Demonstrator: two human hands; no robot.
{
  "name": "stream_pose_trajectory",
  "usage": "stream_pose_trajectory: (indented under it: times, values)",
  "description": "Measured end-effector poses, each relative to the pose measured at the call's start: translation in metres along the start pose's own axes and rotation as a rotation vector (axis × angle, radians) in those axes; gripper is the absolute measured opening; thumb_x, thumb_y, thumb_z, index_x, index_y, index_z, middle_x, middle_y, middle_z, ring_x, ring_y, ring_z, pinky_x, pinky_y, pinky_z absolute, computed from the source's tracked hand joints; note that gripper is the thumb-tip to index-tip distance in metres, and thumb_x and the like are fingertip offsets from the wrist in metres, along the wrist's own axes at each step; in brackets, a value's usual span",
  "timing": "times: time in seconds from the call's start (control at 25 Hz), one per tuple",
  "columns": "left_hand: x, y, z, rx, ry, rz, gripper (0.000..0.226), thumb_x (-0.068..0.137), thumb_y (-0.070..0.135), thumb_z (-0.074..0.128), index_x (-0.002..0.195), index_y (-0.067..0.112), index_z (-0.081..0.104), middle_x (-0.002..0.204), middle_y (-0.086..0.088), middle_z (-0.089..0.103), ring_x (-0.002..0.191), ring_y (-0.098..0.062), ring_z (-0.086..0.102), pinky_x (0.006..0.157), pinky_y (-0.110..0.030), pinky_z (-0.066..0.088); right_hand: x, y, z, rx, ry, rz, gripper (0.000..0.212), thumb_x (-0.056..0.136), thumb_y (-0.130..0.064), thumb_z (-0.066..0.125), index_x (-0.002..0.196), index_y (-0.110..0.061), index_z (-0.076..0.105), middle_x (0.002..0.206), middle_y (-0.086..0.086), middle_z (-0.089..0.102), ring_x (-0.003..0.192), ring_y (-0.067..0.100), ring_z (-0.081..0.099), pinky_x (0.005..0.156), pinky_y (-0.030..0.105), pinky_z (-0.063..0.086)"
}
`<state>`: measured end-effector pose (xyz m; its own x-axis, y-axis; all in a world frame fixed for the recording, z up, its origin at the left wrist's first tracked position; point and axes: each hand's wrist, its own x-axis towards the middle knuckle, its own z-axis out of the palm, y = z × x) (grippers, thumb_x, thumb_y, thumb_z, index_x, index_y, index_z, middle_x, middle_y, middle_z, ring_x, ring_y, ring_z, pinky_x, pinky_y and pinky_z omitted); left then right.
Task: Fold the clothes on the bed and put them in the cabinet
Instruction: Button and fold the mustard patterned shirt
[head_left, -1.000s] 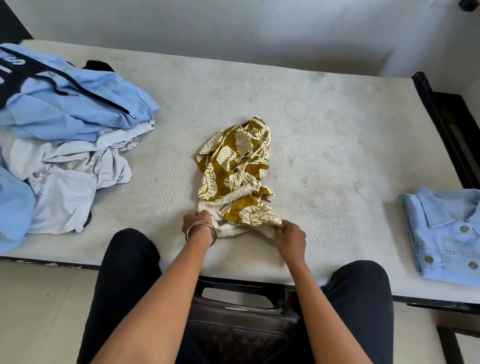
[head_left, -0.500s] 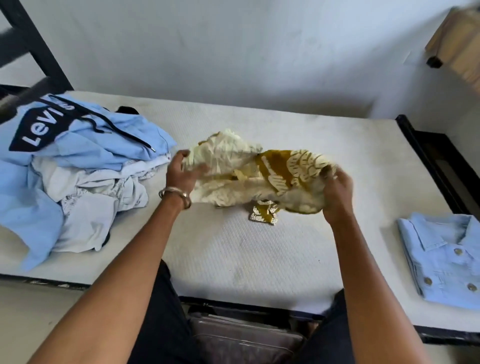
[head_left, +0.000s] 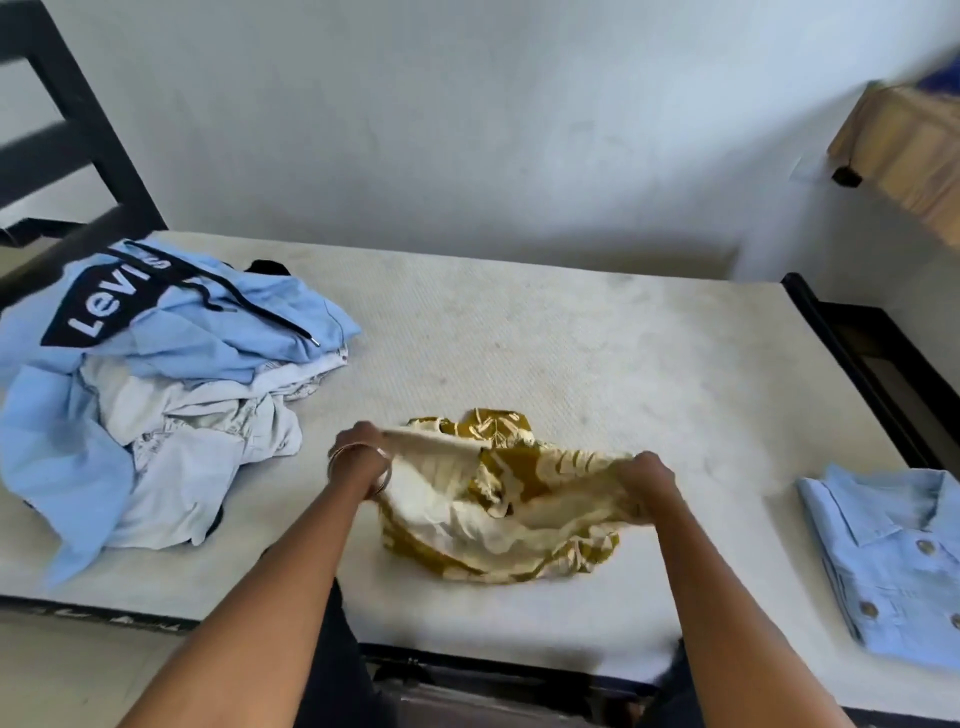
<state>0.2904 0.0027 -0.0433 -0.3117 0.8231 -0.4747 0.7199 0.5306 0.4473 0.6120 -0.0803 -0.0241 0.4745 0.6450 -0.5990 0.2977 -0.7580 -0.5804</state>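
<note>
A mustard-and-cream leaf-print garment (head_left: 498, 514) hangs stretched between my two hands over the white mattress (head_left: 597, 364), its lower part resting on the bed near the front edge. My left hand (head_left: 358, 452), with a bangle at the wrist, grips the garment's left end. My right hand (head_left: 644, 480) grips its right end. The cream inner side faces me. No cabinet is in view.
A heap of unfolded clothes (head_left: 156, 395), topped by a light-blue hoodie with a black logo, lies on the left. A folded light-blue buttoned shirt (head_left: 893, 556) sits at the right edge. A black bed frame (head_left: 872, 374) borders the mattress; a wooden piece (head_left: 904, 145) shows top right.
I picked the print garment up from the near edge of the mattress, raised it and spread it between my hands; now it has come down lower and its bottom lies on the bed.
</note>
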Motion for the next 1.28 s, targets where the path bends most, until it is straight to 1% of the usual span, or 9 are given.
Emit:
stream_pose_trajectory:
  times: [0.12, 0.2, 0.4, 0.56, 0.64, 0.8, 0.96, 1.12, 1.28]
  values:
    - [-0.005, 0.083, -0.015, -1.239, -0.202, 0.051, 0.028, 0.086, 0.009, 0.051, 0.112, 0.010, 0.060, 0.070, -0.012, 0.061, 0.065, -0.026, 0.055, 0.054, -0.032, 0.054, 0.007, -0.071, -0.012, 1.153, -0.236, -0.061, 0.026, 0.084, 0.013, 0.042, 0.074, -0.002, 0.061, 0.079, 0.016, 0.057, 0.063, 0.026, 0.060, 0.060, 0.037, 0.058]
    - [-0.017, 0.140, -0.044, -1.624, -0.302, 0.208, 0.019, 0.092, 0.022, 0.049, 0.108, 0.018, 0.058, 0.075, -0.009, 0.058, 0.070, -0.025, 0.053, 0.060, -0.033, 0.053, 0.007, -0.128, -0.033, 1.384, -0.160, -0.293, 0.027, 0.078, 0.009, 0.043, 0.083, -0.010, 0.060, 0.077, 0.013, 0.059, 0.069, 0.026, 0.054, 0.067, 0.036, 0.054]
    - [-0.023, 0.193, -0.127, -1.755, -0.174, 0.659, 0.051, 0.076, 0.033, 0.062, 0.123, 0.016, 0.056, 0.118, -0.010, 0.063, 0.110, -0.033, 0.062, 0.077, -0.039, 0.056, -0.022, -0.192, -0.100, 1.316, 0.006, -0.830, 0.047, 0.085, 0.006, 0.033, 0.093, -0.025, 0.068, 0.097, 0.010, 0.065, 0.081, 0.025, 0.061, 0.064, 0.032, 0.049]
    - [-0.023, 0.144, -0.115, -1.797, 0.120, 0.618, 0.018, 0.084, 0.014, 0.059, 0.102, 0.015, 0.064, 0.105, -0.011, 0.068, 0.097, -0.030, 0.066, 0.079, -0.045, 0.056, -0.019, -0.141, -0.095, 0.821, 0.309, -0.870, 0.038, 0.065, -0.002, 0.039, 0.078, -0.018, 0.071, 0.079, 0.005, 0.065, 0.074, 0.018, 0.056, 0.061, 0.029, 0.042]
    - [-0.023, 0.094, -0.075, -1.638, 0.291, 0.438, 0.015, 0.089, 0.006, 0.053, 0.088, 0.018, 0.061, 0.090, -0.005, 0.065, 0.083, -0.023, 0.062, 0.063, -0.034, 0.053, -0.010, -0.090, -0.070, 0.536, 0.450, -0.686, 0.038, 0.059, -0.013, 0.041, 0.080, -0.013, 0.072, 0.077, 0.008, 0.066, 0.078, 0.022, 0.060, 0.066, 0.032, 0.042]
    - [-0.022, -0.036, 0.006, -0.726, 0.452, 0.317, 0.033, 0.081, -0.011, 0.050, 0.100, 0.011, 0.067, 0.103, -0.010, 0.067, 0.099, -0.031, 0.061, 0.084, -0.032, 0.045, 0.003, 0.033, -0.020, -0.109, 0.360, -0.394, 0.040, 0.083, -0.012, 0.052, 0.118, -0.018, 0.070, 0.116, 0.018, 0.069, 0.111, 0.038, 0.061, 0.090, 0.040, 0.048]
    - [-0.028, -0.116, 0.044, 0.033, 0.236, 0.394, 0.044, 0.078, -0.010, 0.049, 0.103, 0.019, 0.072, 0.113, -0.014, 0.057, 0.107, -0.035, 0.058, 0.091, -0.034, 0.045, -0.002, 0.104, 0.006, -0.698, 0.100, -0.225, 0.055, 0.093, -0.011, 0.038, 0.136, -0.044, 0.048, 0.133, 0.005, 0.055, 0.120, 0.029, 0.055, 0.102, 0.046, 0.037]
    - [-0.046, -0.100, 0.069, 0.826, -0.084, 0.437, 0.055, 0.092, 0.010, 0.048, 0.145, 0.019, 0.034, 0.149, -0.006, 0.032, 0.138, -0.029, 0.026, 0.109, -0.050, 0.026, -0.016, 0.110, 0.031, -1.297, -0.003, -0.187, 0.046, 0.095, -0.008, 0.043, 0.136, -0.029, 0.049, 0.141, 0.009, 0.043, 0.132, 0.032, 0.035, 0.101, 0.055, 0.031]
    - [-0.054, -0.089, 0.089, 1.269, -0.202, 0.318, 0.075, 0.096, 0.047, 0.042, 0.154, 0.020, 0.004, 0.160, -0.011, 0.011, 0.146, -0.039, 0.006, 0.111, -0.068, -0.001, -0.019, 0.091, 0.073, -1.204, -0.066, -0.446, 0.042, 0.092, -0.006, 0.051, 0.130, -0.023, 0.051, 0.147, 0.009, 0.034, 0.141, 0.033, 0.022, 0.111, 0.056, 0.024]
